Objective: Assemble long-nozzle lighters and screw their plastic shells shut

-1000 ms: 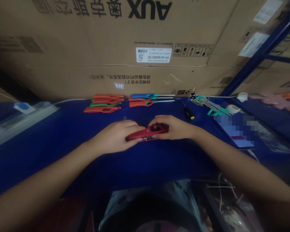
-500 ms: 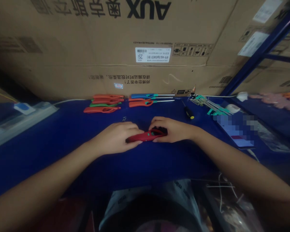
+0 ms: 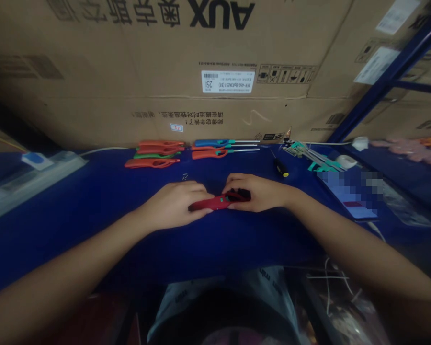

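Both of my hands grip one red lighter body (image 3: 215, 201) low over the blue table (image 3: 75, 206). My left hand (image 3: 174, 205) is closed around its narrow left end. My right hand (image 3: 260, 192) is closed around the handle end with the dark finger opening. A small green button shows on top between my two hands.
Several red, green and blue long lighters (image 3: 158, 153) lie in a row at the table's back, against a large cardboard box (image 3: 215, 72). A black-handled screwdriver (image 3: 280, 166) and a pile of green-tipped metal tubes (image 3: 309, 155) lie at the right. A clear tray (image 3: 28, 167) sits at the left.
The two halves of the lighter body have closed together; the pale inner part seen under it one second ago no longer shows. Both hands stay in place.
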